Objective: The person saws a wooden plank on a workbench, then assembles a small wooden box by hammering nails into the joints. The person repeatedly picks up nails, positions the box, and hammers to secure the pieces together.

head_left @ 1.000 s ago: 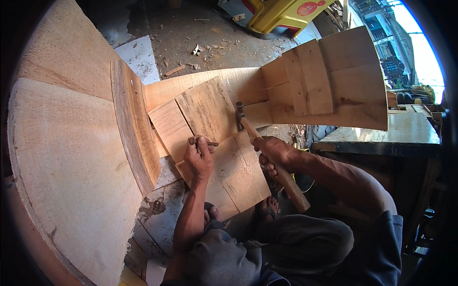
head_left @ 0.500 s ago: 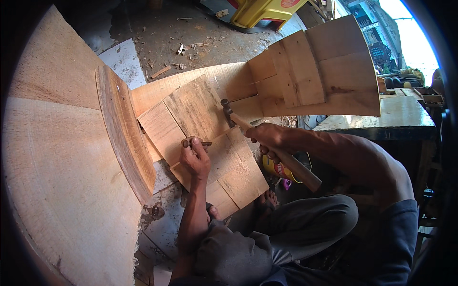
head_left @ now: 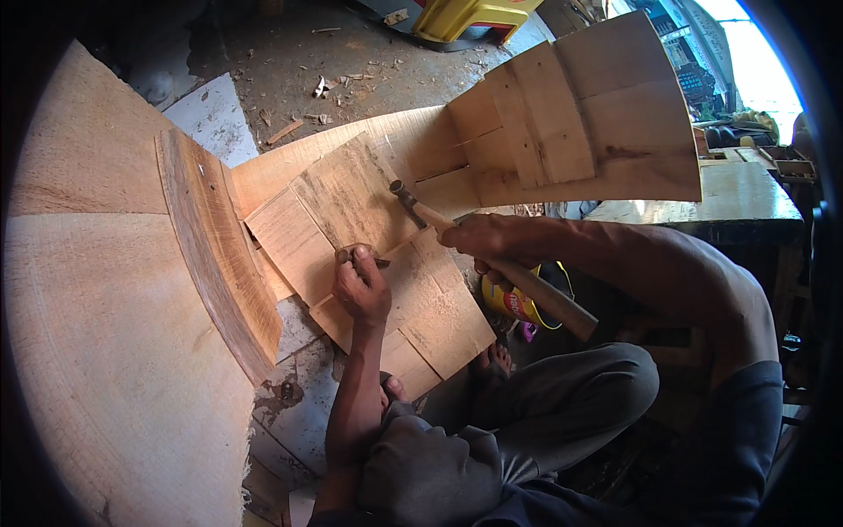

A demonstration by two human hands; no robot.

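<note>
left hand (head_left: pixel 362 290) pinches a short dark rod (head_left: pixel 383 263) over the plank panel (head_left: pixel 435 294), mid-frame. right hand (head_left: pixel 486 246) is wrapped partway up the hammer (head_left: pixel 551 302) handle, probably for control, butt end poking lower right. panel overlaps a curved board (head_left: pixel 281 167) above it, presumably for support.

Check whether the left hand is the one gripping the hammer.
No, the right hand grips the hammer by its wooden handle, while the left hand pinches a small dark tool.

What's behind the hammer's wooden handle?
A yellow container shows on both sides of the handle; the part that the handle covers cannot be seen.
</note>
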